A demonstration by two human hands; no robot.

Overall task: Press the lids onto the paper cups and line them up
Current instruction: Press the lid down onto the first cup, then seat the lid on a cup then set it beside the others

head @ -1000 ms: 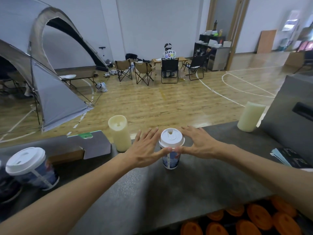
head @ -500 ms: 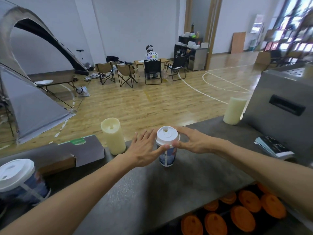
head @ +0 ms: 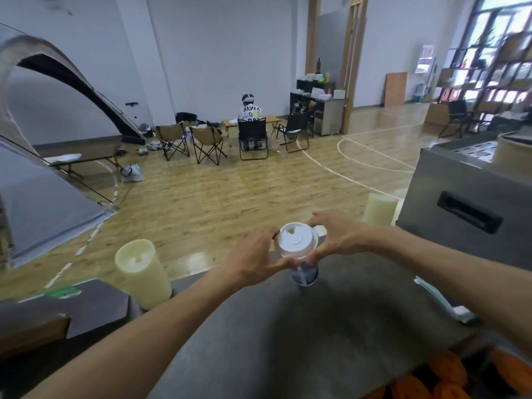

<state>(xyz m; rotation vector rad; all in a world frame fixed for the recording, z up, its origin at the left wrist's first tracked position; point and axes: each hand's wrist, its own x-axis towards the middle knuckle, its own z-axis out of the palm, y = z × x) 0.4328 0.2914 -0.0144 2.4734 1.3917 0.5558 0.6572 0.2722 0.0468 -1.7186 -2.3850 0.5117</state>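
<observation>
- While both hands work at its rim, the paper cup stands upright just below the middle of the frame on the grey table, capped by a white lid.
- At the lid's left edge, the left hand curls in, its thumb lying under the rim against the cup wall; it is pinching the lid's edge.
- From the other side, the right hand does the same, fingers arched over the far rim and thumb at the near edge, so the lid sits squeezed between the two.
- Whether the lid is seated all the way round cannot be told, since the hands hide most of the rim.
- Risk, as I judge it: uneven pressure from one side could tip the light cup or leave the lid cocked, and squeezing too low could buckle the paper wall.
- Farther out, a pale candle stands at lower left, and a second candle at right beside a grey metal box; either could be knocked when lining cups up.
- No other cup shows in the frame.
</observation>
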